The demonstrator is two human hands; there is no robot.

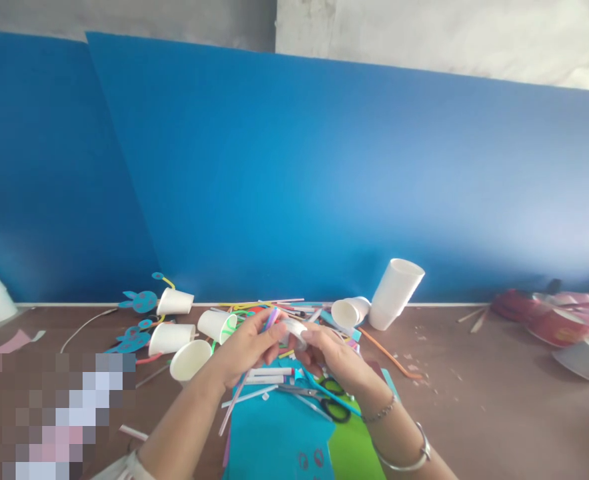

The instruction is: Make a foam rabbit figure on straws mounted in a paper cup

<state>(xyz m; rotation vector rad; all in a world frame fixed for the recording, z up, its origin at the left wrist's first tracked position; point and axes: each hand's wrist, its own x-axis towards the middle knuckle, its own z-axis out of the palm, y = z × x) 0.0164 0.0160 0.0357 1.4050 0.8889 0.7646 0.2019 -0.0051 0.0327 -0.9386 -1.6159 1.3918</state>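
Note:
My left hand (pixel 253 343) is closed around a bendy purple drinking straw (pixel 233 405), whose top end sticks up past the fingers. My right hand (pixel 332 350) pinches a small whitish ring that looks like a tape roll (pixel 295 328). The left fingertips meet it too, so both hands are together above the table. Below them lie scissors (pixel 335 408) with black and green handles, white markers (pixel 269 372), a blue straw (pixel 342 399) and blue paper (pixel 274 433) with small drawn shapes. Green paper (pixel 357 447) lies to its right.
Paper cups (pixel 217 325) lie tipped at left, some with blue paper animal shapes (pixel 144 301). A leaning cup stack (pixel 397 293) stands at the back right. An orange pipe cleaner (pixel 392 357) and paper scraps lie nearby. Red-pink rolls (pixel 557 323) sit far right, before a blue partition (pixel 294 180).

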